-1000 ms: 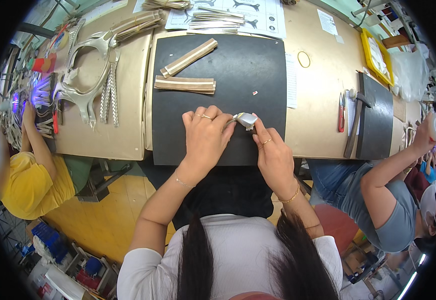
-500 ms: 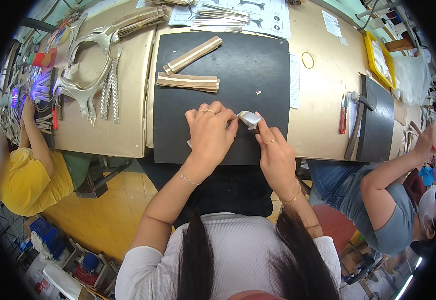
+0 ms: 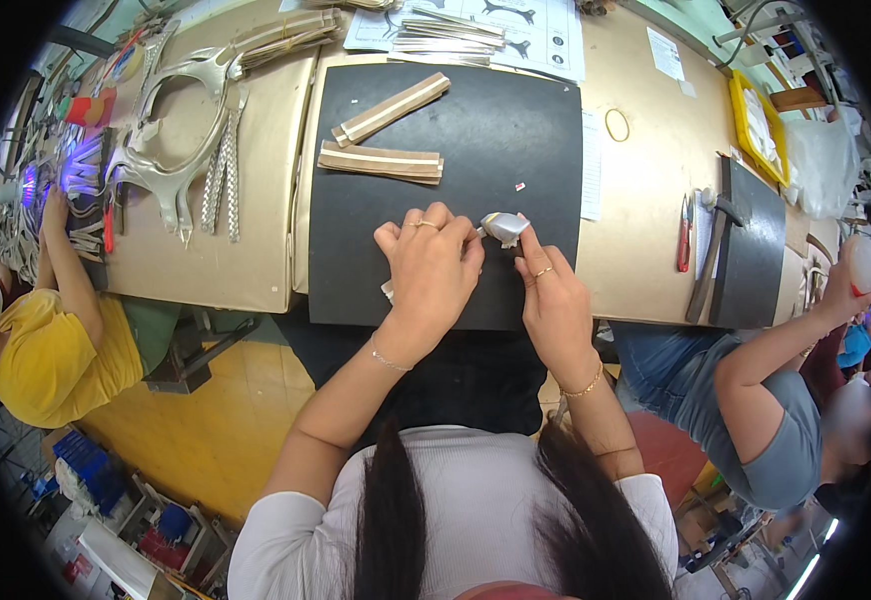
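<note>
My left hand (image 3: 434,265) is closed in a pinch over the black board (image 3: 496,120). A pale strip end (image 3: 388,290) shows from under its wrist side, while most of the strip is covered by the hand. My right hand (image 3: 554,297) grips a small glossy silver-grey piece (image 3: 505,228) between thumb and fingers, the index finger along its right side. That piece has a rounded, bent form and almost touches my left fingertips; its exact kind is not clear. Farther up the board lie two bundles of brown and cream strips, an upper one (image 3: 392,110) and a lower one (image 3: 382,162).
Silver shoe-upper straps (image 3: 181,165) lie at left beside more strip bundles (image 3: 281,40). On the right are red-handled pliers (image 3: 684,235), a hammer (image 3: 713,240), a second dark board (image 3: 753,250) and a yellow tray (image 3: 759,125). Co-workers sit on both sides.
The silver-grey piece has turned a little in my right fingers, and my right index finger has shifted along its side. My left hand has moved slightly right.
</note>
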